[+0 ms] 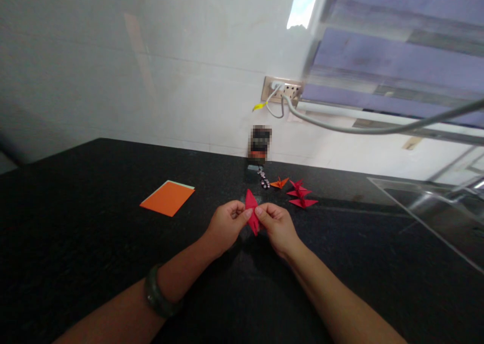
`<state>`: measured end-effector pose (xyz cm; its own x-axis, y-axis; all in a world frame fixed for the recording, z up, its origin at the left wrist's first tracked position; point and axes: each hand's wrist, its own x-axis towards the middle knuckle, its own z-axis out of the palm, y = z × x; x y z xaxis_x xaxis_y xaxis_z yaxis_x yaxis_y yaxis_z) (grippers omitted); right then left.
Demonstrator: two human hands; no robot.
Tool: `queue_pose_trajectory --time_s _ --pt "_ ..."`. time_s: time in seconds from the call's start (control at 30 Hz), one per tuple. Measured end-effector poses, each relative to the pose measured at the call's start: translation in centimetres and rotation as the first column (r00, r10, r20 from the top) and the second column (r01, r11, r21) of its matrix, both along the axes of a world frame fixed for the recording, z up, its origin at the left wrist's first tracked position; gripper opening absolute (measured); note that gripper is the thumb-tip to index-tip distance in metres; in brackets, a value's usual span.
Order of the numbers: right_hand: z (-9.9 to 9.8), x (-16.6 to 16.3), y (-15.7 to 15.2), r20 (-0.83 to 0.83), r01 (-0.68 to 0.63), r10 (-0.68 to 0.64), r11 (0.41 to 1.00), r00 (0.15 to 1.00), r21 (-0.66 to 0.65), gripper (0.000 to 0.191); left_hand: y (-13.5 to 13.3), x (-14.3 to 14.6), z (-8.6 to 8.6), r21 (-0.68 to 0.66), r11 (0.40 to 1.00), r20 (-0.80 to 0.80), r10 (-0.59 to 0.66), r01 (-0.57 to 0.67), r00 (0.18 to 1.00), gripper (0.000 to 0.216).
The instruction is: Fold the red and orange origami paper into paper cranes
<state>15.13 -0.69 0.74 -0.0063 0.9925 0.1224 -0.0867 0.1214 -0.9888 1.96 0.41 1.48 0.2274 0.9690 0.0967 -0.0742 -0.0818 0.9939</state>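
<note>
A red folded paper piece (251, 201), long and diamond-shaped with a split lower tip, is held upright above the dark counter. My left hand (229, 225) pinches its left edge between thumb and fingers. From the other side my right hand (277, 226) grips it the same way, and the two thumbs almost meet at its middle. Beyond my right hand sit several red paper cranes (303, 202) in a short row, with an orange paper crane (280, 183) to their left. A stack of square paper (167, 198), orange on top, lies to the left.
The black speckled counter (94, 243) runs back to a tiled wall (170, 92). At its back stand a blurred dark object (259, 145) and a beaded strap (263, 178). A sink (446, 218) is at the right. A grey cable (359, 130) hangs from the wall socket (291, 91).
</note>
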Motion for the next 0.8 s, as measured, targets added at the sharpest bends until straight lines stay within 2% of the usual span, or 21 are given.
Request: queue_pose_trajectory --time_s 0.13,0.3,0.5,0.63,0.73,0.8 --pt "0.3 0.1 -0.1 0.08 0.013 -0.016 1.0 0.997 0.028 0.027 0.1 0.0 -0.2 -0.01 0.998 -0.048 -0.061 0.061 0.997 0.024" --pt "0.4 -0.1 -0.2 0.195 0.03 -0.039 0.998 0.98 0.047 0.032 0.2 -0.4 0.1 0.008 1.0 -0.095 -0.003 0.004 0.995 0.026" --pt "-0.1 -0.3 -0.3 0.159 -0.106 0.107 0.994 0.981 -0.019 0.023 0.2 -0.6 0.7 0.042 0.995 -0.074 0.089 -0.086 0.993 0.024" --pt "0.0 -0.4 -0.4 0.119 -0.14 0.146 0.989 0.982 -0.054 0.022 0.1 -0.6 0.8 0.105 0.988 -0.073 0.122 -0.115 0.99 0.025" --pt "0.2 -0.5 -0.5 0.073 -0.135 0.14 0.988 0.987 -0.071 0.024 0.1 -0.5 0.7 0.065 0.992 -0.042 0.107 -0.104 0.993 0.026" --pt "0.2 -0.5 -0.6 0.065 -0.127 0.132 0.989 0.989 -0.074 0.024 0.1 -0.5 0.5 0.003 0.999 -0.008 0.053 -0.053 0.999 0.026"
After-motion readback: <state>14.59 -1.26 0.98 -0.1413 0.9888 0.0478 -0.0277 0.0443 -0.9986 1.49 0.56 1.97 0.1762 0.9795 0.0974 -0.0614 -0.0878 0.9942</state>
